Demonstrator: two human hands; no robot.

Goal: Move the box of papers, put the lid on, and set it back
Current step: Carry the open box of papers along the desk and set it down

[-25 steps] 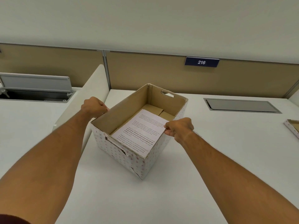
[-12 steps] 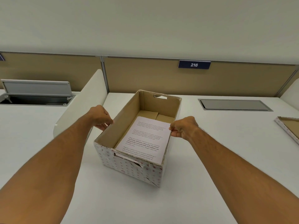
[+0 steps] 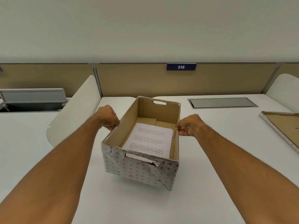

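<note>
An open cardboard box (image 3: 139, 170), white with small pink hearts outside and brown inside, stands on the white desk in front of me. A stack of printed papers (image 3: 150, 141) lies flat on its bottom. My left hand (image 3: 107, 118) pinches the top edge of the left wall. My right hand (image 3: 189, 125) pinches the top edge of the right wall. The matching lid (image 3: 283, 126) lies upside down on the desk at the far right, partly cut off by the frame.
A curved white divider (image 3: 72, 117) stands just left of the box. A tan partition with a "216" sign (image 3: 181, 67) runs along the back. A closed cable hatch (image 3: 221, 102) sits behind right, and an open hatch (image 3: 32, 99) on the left desk.
The box has turned from a diagonal pose to nearly square with me and shifted right, with both hands holding its side walls throughout. More of the lid has come into view.
</note>
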